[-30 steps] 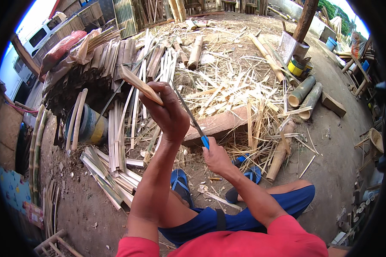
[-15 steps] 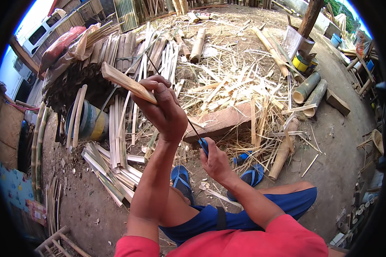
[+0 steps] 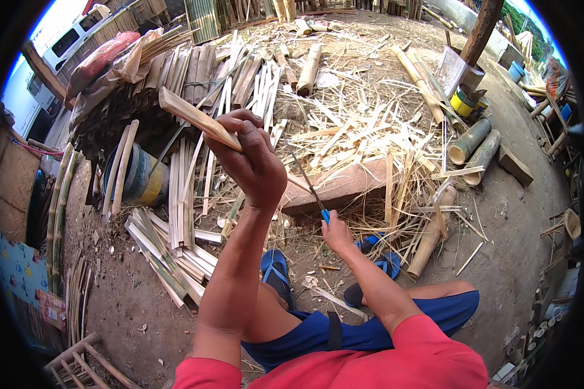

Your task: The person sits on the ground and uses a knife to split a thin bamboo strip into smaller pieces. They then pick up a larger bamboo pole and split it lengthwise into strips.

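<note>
A pale, flat split-bamboo slat (image 3: pixel 198 120) sits a little left of the frame's centre, raised in the air and slanting from the upper left down to the right, where it disappears into the left hand (image 3: pixel 250 162). That hand is closed around the slat's lower end, fingers wrapped over the top and knuckles toward the camera.

Lower and to the right, the right hand (image 3: pixel 337 232) is clenched on the blue handle of a long thin-bladed knife (image 3: pixel 308 185), whose dark blade runs up and to the left toward the left wrist. Whether the edge touches the slat cannot be told; the left hand hides the meeting point.

The main risk, as a judgement: the blade points at the holding hand and forearm, so a slip or a sudden split along the grain could carry the edge into the fingers or wrist. The slat, held at one end only, could also twist or jump loose.

Below the hands are blue sandals (image 3: pixel 276 272) on bare earth. Around them lie a reddish wooden block (image 3: pixel 344 188), scattered pale shavings (image 3: pixel 363 129), stacked bamboo strips (image 3: pixel 169 246) at lower left and round bamboo sections (image 3: pixel 477 146) at right.
</note>
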A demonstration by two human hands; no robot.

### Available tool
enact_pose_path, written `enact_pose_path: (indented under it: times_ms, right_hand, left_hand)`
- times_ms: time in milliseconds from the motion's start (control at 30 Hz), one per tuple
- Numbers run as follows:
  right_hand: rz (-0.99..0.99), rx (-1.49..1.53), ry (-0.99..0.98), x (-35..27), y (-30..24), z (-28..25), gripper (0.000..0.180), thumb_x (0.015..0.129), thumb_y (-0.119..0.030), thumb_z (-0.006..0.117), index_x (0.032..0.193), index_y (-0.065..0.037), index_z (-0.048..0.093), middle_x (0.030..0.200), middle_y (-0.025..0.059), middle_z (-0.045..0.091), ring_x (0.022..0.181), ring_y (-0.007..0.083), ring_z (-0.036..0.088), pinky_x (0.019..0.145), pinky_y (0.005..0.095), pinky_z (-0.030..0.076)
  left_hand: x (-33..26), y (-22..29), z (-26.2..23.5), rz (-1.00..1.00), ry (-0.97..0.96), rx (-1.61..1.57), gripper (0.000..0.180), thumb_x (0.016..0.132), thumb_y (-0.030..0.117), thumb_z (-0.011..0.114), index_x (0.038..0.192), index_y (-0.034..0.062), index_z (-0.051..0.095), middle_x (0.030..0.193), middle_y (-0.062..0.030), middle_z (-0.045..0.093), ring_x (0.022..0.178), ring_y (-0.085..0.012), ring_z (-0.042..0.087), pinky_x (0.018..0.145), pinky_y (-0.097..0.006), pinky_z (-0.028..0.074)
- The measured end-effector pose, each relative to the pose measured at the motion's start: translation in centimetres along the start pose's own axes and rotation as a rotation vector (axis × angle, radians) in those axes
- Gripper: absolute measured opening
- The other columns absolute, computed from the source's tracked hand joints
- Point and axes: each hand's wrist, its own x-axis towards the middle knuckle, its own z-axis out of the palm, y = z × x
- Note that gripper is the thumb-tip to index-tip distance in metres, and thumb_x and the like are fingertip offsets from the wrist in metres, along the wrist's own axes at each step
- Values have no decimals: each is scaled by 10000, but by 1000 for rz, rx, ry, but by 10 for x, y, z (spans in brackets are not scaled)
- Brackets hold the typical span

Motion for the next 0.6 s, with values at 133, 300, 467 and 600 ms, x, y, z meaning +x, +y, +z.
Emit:
enact_pose_path:
  times_ms: [133, 300, 467, 600]
  right_hand:
    - [-16, 61, -87, 13, -6, -27, 276, 997, -284, 575, 1088, -42, 479, 755, 251, 641, 736, 487, 639, 639, 551, 484]
    - [-537, 425, 343, 1, -21, -28, 252, 987, -197, 600, 1141, -52, 463, 734, 219, 625, 704, 474, 633, 591, 489, 500]
    - [212, -142, -136, 34, 35, 27, 351, 1007, -340, 526, 1142, -25, 454, 949, 284, 695, 891, 495, 670, 774, 599, 508]
    - [72, -83, -138, 37, 84, 54, 334, 995, -306, 530, 1170, -32, 452, 971, 304, 685, 926, 503, 658, 796, 596, 499]
  left_hand:
    - [5, -1, -11, -44, 18, 20, 78, 1036, 97, 408, 1061, 79, 336, 938, -114, 511, 568, -39, 370, 468, -177, 319]
    - [8, -10, -12, 30, 24, 8, 83, 1029, 79, 429, 1061, 80, 353, 940, -131, 522, 599, -54, 397, 499, -186, 342]
    - [4, -14, -8, 25, 11, 38, 92, 1018, 86, 444, 1058, 76, 362, 936, -128, 520, 652, -77, 424, 567, -202, 378]
    - [12, -13, -18, 45, 16, 8, 237, 1035, 235, 501, 1110, 66, 352, 938, -109, 519, 633, -69, 424, 553, -204, 366]
